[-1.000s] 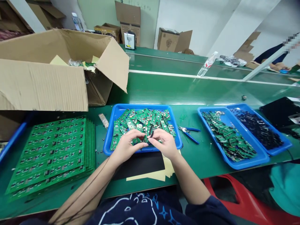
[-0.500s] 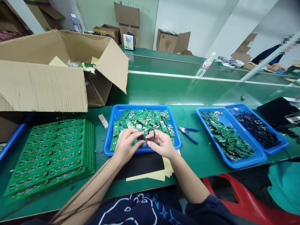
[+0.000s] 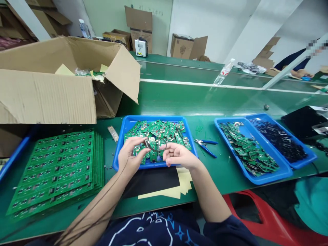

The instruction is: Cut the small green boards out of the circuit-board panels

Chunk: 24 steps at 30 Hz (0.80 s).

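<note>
My left hand [image 3: 131, 156] and my right hand [image 3: 178, 155] hover over the near edge of a blue tray [image 3: 117, 161] heaped with small green circuit boards [image 3: 160, 131]. Between them stretches a thin dark loop [image 3: 154, 146], perhaps a band. The fingers of each hand pinch one end of it. What the loop is made of is too small to tell. A black sheet [image 3: 153, 180] lies on yellow paper just under my wrists.
A stack of large green panel boards [image 3: 58, 167] lies at the left, below an open cardboard box [image 3: 46, 92]. Blue-handled pliers [image 3: 206, 145] lie right of the tray. Further right stand a blue tray of boards [image 3: 266, 179] and one of black parts [image 3: 280, 138]. A plastic bottle [image 3: 224, 72] lies beyond.
My hands were together over the tray's near edge, working a small dark piece. They have drawn apart, the left one lifting, and the dark loop now spans the gap.
</note>
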Motion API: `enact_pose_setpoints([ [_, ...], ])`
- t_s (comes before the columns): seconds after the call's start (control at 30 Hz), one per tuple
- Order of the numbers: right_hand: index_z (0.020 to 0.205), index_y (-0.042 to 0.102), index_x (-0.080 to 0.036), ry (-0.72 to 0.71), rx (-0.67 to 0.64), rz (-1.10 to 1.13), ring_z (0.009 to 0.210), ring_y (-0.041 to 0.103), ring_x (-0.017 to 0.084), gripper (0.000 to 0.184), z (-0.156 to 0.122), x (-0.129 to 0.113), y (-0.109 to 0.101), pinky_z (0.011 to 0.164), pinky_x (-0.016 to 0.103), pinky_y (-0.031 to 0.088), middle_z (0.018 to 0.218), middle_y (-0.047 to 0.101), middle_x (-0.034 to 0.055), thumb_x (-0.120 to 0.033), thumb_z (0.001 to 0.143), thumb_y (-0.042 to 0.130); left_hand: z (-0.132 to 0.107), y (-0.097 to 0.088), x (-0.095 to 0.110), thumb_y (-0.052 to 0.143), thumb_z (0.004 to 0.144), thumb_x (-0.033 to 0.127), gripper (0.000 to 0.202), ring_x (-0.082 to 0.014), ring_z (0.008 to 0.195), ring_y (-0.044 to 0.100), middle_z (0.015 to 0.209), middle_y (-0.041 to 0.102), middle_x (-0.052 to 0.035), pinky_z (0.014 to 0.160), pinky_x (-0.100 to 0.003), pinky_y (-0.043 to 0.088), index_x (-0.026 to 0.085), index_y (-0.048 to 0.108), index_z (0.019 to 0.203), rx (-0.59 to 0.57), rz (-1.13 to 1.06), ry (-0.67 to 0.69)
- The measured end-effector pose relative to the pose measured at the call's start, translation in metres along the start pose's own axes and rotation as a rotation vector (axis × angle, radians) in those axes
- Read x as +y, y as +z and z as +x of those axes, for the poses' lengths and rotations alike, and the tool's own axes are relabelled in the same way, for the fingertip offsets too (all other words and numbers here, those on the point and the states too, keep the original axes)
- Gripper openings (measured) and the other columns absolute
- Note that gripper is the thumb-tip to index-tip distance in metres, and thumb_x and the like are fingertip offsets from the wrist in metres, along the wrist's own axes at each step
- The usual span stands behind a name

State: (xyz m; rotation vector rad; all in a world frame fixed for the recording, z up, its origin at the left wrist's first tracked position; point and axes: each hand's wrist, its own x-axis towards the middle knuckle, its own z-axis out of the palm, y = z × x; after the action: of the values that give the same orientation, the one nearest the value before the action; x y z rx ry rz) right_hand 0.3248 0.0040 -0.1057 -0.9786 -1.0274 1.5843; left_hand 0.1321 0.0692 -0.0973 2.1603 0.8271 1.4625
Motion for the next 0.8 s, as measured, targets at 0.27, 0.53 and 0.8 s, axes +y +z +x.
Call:
enact_pose_setpoints([
  [0.27, 0.101, 0.063, -0.022, -0.559, 0.417, -0.34, 0.105, 0.058, 0.019, 0.023, -0.003, -0.016, -0.005, 0.092, 0.037, 0.045, 0.106, 0.065, 0.0063, -0.028, 0.081, 0.053, -0.001, 0.001, 0.001, 0.067, 0.074, 0.021, 0.028, -0.0143, 0.08, 0.06, 0.088, 0.063, -0.0013, 0.088, -0.039, 0.045, 0.024, 0.059, 0.101, -0.098, 0.206, 0.354],
  [0.53, 0.077, 0.066, -0.019, -0.341, 0.193, -0.511, 0.076, 0.06, 0.015, 0.012, 0.002, 0.001, 0.019, 0.075, 0.031, 0.046, 0.076, 0.066, 0.0026, -0.03, 0.077, 0.061, -0.006, 0.006, 0.002, 0.066, 0.074, 0.021, 0.024, -0.0148, 0.075, 0.059, 0.082, 0.063, -0.0031, 0.08, -0.036, 0.045, 0.02, 0.058, 0.097, -0.121, 0.308, 0.402],
  [0.8, 0.066, 0.058, -0.017, -0.054, 0.173, -0.007, 0.052, 0.052, 0.008, 0.024, 0.008, 0.008, 0.021, 0.055, 0.023, 0.041, 0.055, 0.057, -0.0032, -0.038, 0.069, 0.068, -0.007, 0.008, 0.0, 0.068, 0.073, 0.027, 0.024, -0.0142, 0.07, 0.058, 0.077, 0.062, -0.0013, 0.067, -0.03, 0.045, 0.021, 0.059, 0.094, -0.086, 0.289, 0.316],
])
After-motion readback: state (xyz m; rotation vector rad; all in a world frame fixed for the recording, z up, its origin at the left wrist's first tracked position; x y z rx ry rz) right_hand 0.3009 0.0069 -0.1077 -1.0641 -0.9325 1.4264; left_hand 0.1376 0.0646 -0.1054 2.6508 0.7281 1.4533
